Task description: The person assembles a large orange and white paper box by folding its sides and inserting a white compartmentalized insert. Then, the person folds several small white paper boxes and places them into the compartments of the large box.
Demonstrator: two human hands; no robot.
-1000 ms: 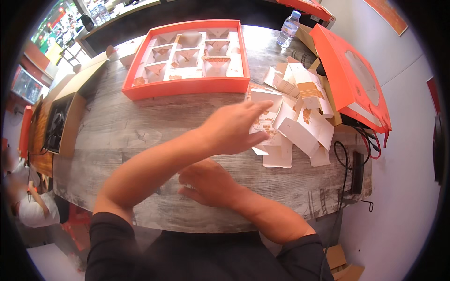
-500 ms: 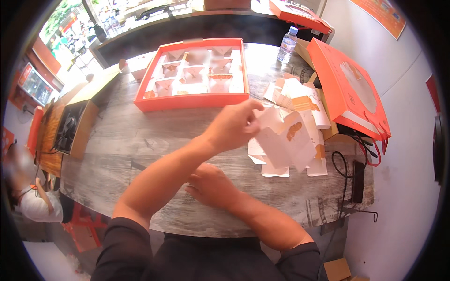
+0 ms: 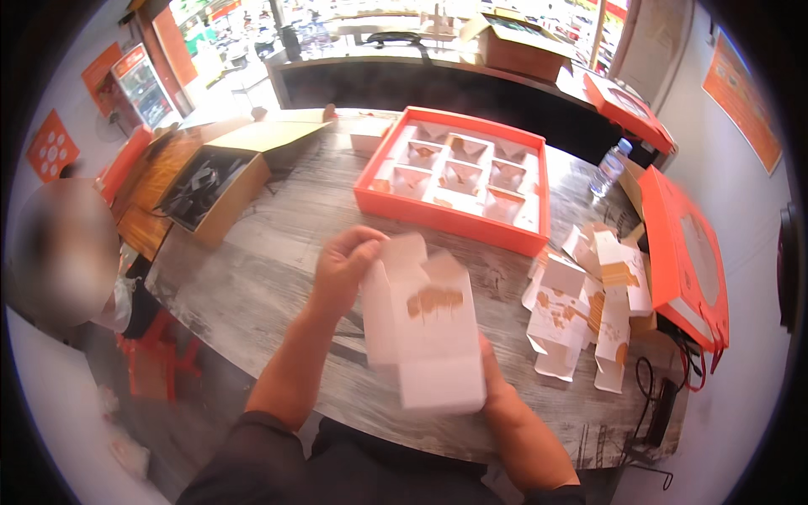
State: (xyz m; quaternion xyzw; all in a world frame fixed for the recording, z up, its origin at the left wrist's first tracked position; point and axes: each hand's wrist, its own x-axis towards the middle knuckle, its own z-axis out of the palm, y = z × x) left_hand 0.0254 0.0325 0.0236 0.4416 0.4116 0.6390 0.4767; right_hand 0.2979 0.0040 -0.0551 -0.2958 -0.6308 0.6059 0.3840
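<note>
Several cartons [image 3: 560, 316], perhaps half-folded, clutter the table [image 3: 261, 278].

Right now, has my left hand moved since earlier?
Yes, leftward: judged by the red tray, your left hand went from near its right end toward its left.

Seemingly a shop, glass-fronted display cabinet [image 3: 146, 88], orange wall posters [image 3: 745, 101], counter [image 3: 421, 97] facing outdoors

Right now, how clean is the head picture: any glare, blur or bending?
Head view: the bright opening at the top is washed out; the held white carton looks slightly soft; the table edge bows from fisheye distortion; darkness rings the corners.
</note>
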